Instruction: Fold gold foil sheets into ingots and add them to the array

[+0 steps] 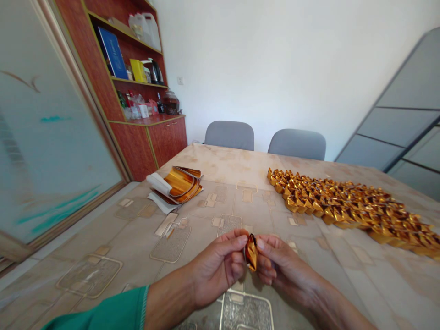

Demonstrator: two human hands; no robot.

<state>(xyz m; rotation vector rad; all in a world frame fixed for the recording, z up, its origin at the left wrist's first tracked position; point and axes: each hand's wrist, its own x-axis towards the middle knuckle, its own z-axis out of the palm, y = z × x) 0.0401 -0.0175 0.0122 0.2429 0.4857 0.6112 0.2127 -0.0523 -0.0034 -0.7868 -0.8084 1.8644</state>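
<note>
Between my two hands, over the front middle of the table, is a small gold foil paper ingot (252,255), its pointed end toward me. My left hand (223,261) pinches its left side with thumb and fingers. On the other side, my right hand (280,259) grips it with the thumb on top and the fingers curled beneath. To the right, rows of folded gold paper ingots (343,201) stand packed close together. A loose stack of gold foil paper sheets (180,183), curled and white on the back, lies to the left.
A patterned cloth covers the table (220,204). Two grey chairs (229,134) stand along its far side. At the back left is a red-brown cabinet (147,142) with shelves of household items; a frosted sliding door (51,123) is at the left.
</note>
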